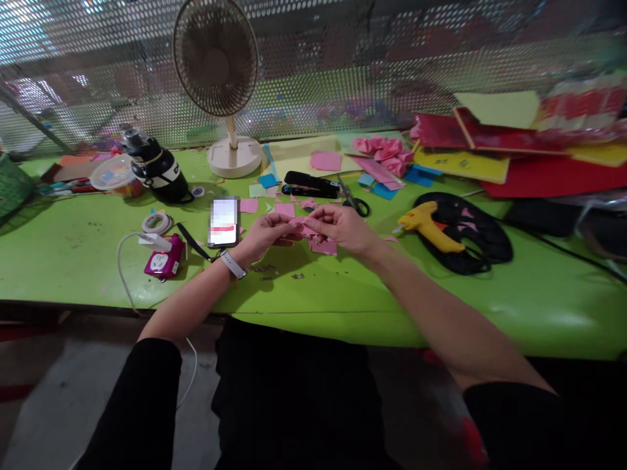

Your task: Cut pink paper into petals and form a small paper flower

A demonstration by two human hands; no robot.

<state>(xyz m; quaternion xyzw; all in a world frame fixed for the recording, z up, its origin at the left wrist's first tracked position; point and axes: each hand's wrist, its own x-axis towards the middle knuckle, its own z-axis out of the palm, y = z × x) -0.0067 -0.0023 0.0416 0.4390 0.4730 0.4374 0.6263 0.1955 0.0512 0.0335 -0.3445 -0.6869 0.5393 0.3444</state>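
Between my two hands is a small piece of pink paper (pixel 302 226), pinched by the fingertips of both. My left hand (pixel 267 233) grips its left side and wears a pale watch band at the wrist. From the right, the thumb and finger of my right hand (pixel 337 225) close on the other side. The paper's exact shape is partly covered by my fingers. Pink paper squares (pixel 323 246) and scraps lie under and behind my hands. Just beyond them rest a black stapler (pixel 311 185) and dark-handled scissors (pixel 356 203).
Left of my hands are a phone (pixel 224 222), a purple power adapter (pixel 165 258), a tape roll (pixel 157 223) and a black bottle (pixel 154 166). A fan (pixel 234 156) stands behind. Rightward lie a yellow glue gun (pixel 434 228), pink paper flowers (pixel 385 153) and stacked coloured paper (pixel 539 173).
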